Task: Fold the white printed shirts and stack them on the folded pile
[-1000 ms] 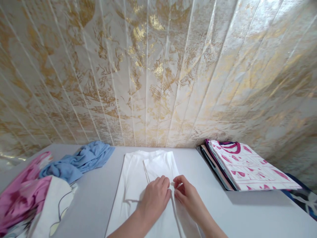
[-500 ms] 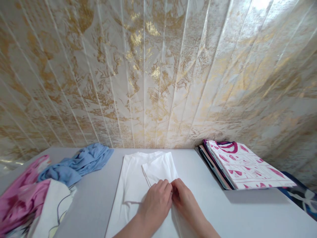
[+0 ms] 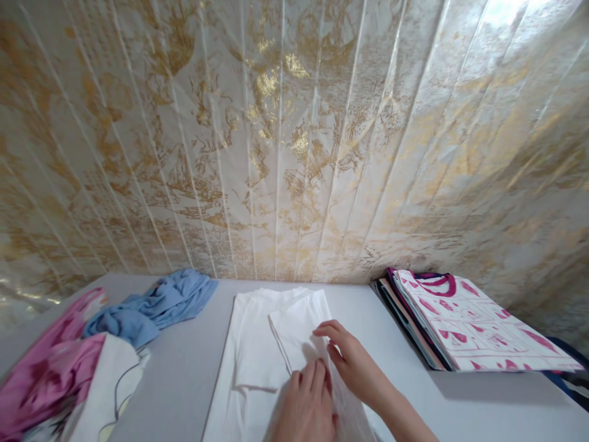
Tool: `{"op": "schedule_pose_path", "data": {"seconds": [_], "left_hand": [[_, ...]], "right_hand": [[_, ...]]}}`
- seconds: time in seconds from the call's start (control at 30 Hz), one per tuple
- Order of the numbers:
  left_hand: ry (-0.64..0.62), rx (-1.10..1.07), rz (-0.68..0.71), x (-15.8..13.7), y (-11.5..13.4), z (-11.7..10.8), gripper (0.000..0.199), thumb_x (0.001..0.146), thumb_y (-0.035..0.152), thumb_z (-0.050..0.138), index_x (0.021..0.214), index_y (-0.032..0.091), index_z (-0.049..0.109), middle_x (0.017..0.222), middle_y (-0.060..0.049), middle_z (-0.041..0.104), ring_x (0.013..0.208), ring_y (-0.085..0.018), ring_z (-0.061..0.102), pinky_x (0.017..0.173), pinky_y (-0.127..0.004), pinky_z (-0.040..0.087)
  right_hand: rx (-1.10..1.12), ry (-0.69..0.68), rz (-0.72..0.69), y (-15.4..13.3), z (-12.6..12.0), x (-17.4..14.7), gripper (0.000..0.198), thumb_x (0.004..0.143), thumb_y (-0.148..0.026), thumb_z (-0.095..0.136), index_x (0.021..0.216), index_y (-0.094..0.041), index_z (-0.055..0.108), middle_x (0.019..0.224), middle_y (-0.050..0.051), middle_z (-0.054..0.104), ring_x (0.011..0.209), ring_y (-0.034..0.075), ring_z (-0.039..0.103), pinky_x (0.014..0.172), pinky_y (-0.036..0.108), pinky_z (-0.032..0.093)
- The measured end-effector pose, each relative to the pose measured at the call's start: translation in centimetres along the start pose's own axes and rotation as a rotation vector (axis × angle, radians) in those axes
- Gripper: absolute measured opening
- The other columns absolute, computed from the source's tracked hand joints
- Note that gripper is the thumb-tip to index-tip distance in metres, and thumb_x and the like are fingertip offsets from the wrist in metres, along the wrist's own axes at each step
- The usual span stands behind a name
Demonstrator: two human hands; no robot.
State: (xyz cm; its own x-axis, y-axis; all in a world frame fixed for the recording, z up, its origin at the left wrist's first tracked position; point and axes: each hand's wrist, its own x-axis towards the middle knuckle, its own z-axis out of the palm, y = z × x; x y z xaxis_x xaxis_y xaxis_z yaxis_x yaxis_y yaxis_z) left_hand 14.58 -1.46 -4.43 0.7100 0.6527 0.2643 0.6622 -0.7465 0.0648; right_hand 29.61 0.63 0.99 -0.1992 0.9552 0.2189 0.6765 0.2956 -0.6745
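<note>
A white garment, which looks like a shirt with a sleeve folded across it (image 3: 257, 344), lies in the middle of the table. My left hand (image 3: 306, 402) rests on its lower right part, fingers stretched out over the fabric; the thumb side is partly hidden. My right hand (image 3: 350, 356) hovers over or lightly touches the garment's right edge, with thumb and fingers apart and nothing held between them. Loose white fabric bunches beneath the right wrist.
On the left lie a crumpled blue garment (image 3: 151, 307), a pink garment (image 3: 59, 374) and a white one with dark line print (image 3: 105, 383). A stack of folded clothes, topped by a pink-patterned white shirt (image 3: 488, 331), is at right. A gold-patterned curtain (image 3: 285, 153) hangs behind the table.
My hands, close together at the garment's right edge before, have separated. The left has slid down toward me and flattened; the right has risen slightly and opened. The view has shifted a little.
</note>
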Motion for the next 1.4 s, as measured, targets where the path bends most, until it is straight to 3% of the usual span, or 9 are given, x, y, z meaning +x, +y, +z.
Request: {"op": "schedule_pose_path", "data": {"seconds": [0.17,0.33,0.43,0.57,0.73,0.87,1.03,1.27,1.4], "left_hand": [[0.141,0.116,0.054,-0.9,-0.2,3.4,0.063,0.088,0.057,0.055,0.125,0.007,0.062,0.124,-0.019,0.064,0.113,-0.032,0.058,0.087,-0.04,0.048],[0.132,0.145,0.057,-1.4,0.4,5.2,0.066,0.09,0.059,0.051,0.128,0.005,0.06,0.122,-0.021,0.064,0.112,-0.032,0.06,0.085,-0.04,0.048],[0.095,0.161,0.063,-1.7,0.9,4.2,0.061,0.092,0.053,0.053,0.125,0.003,0.062,0.121,-0.024,0.063,0.112,-0.034,0.06,0.087,-0.042,0.048],[-0.047,0.056,0.098,-1.7,0.2,-0.4,0.05,0.091,0.046,0.057,0.121,0.006,0.064,0.12,-0.02,0.065,0.11,-0.031,0.062,0.085,-0.039,0.05],[-0.143,-0.009,-0.084,-1.6,-2.1,-5.6,0.048,0.096,0.041,0.049,0.13,0.009,0.058,0.133,-0.017,0.058,0.122,-0.031,0.054,0.101,-0.044,0.041],[-0.198,-0.133,0.057,-2.0,-2.3,-5.1,0.064,0.097,0.055,0.041,0.14,0.007,0.047,0.144,-0.017,0.046,0.133,-0.029,0.044,0.108,-0.04,0.034],[-0.174,-0.204,0.071,-1.9,-1.6,-3.7,0.074,0.094,0.061,0.041,0.142,0.005,0.043,0.142,-0.019,0.048,0.127,-0.03,0.048,0.102,-0.039,0.038],[-0.133,-0.23,0.066,-0.8,-1.7,-3.7,0.077,0.085,0.071,0.048,0.136,0.013,0.05,0.136,-0.014,0.053,0.112,-0.031,0.053,0.095,-0.042,0.041],[-0.071,-0.13,0.114,-1.0,-1.7,-2.6,0.072,0.088,0.067,0.046,0.136,0.013,0.05,0.133,-0.013,0.056,0.112,-0.03,0.053,0.093,-0.041,0.04]], "right_hand": [[-0.132,-0.275,-0.16,0.4,2.3,4.9,0.045,0.09,-0.016,0.043,0.133,-0.02,0.054,0.146,0.007,0.048,0.141,0.022,0.033,0.114,0.043,0.03],[-0.433,-0.257,-0.223,1.9,5.0,7.1,0.053,0.098,-0.034,0.04,0.148,-0.019,0.034,0.156,0.008,0.027,0.145,0.024,0.022,0.117,0.047,0.021],[-0.503,-0.232,-0.246,2.4,5.5,7.2,0.054,0.099,-0.039,0.036,0.15,-0.019,0.031,0.157,0.007,0.025,0.145,0.023,0.021,0.117,0.044,0.022],[-0.536,-0.205,-0.252,2.4,5.5,6.9,0.054,0.1,-0.041,0.034,0.149,-0.018,0.033,0.157,0.008,0.025,0.145,0.024,0.022,0.117,0.044,0.023],[-0.502,-0.039,-0.291,2.4,5.3,6.5,0.047,0.098,-0.038,0.04,0.141,-0.016,0.044,0.153,0.012,0.035,0.142,0.025,0.03,0.111,0.043,0.034],[-0.478,0.146,-0.212,1.9,5.0,5.9,0.035,0.1,-0.031,0.036,0.126,-0.016,0.054,0.127,0.014,0.058,0.113,0.026,0.054,0.096,0.042,0.045],[-0.254,0.126,-0.146,1.7,4.6,5.9,0.028,0.099,-0.026,0.035,0.109,-0.019,0.061,0.102,0.01,0.062,0.096,0.024,0.054,0.089,0.039,0.045],[-0.076,-0.039,-0.195,3.7,1.6,6.5,0.033,0.09,-0.01,0.04,0.103,-0.021,0.068,0.115,0.007,0.065,0.109,0.018,0.059,0.098,0.033,0.045],[-0.124,-0.206,-0.27,3.0,0.3,6.7,0.037,0.091,-0.016,0.043,0.121,-0.023,0.064,0.138,0.008,0.055,0.13,0.021,0.048,0.107,0.04,0.039]]}}
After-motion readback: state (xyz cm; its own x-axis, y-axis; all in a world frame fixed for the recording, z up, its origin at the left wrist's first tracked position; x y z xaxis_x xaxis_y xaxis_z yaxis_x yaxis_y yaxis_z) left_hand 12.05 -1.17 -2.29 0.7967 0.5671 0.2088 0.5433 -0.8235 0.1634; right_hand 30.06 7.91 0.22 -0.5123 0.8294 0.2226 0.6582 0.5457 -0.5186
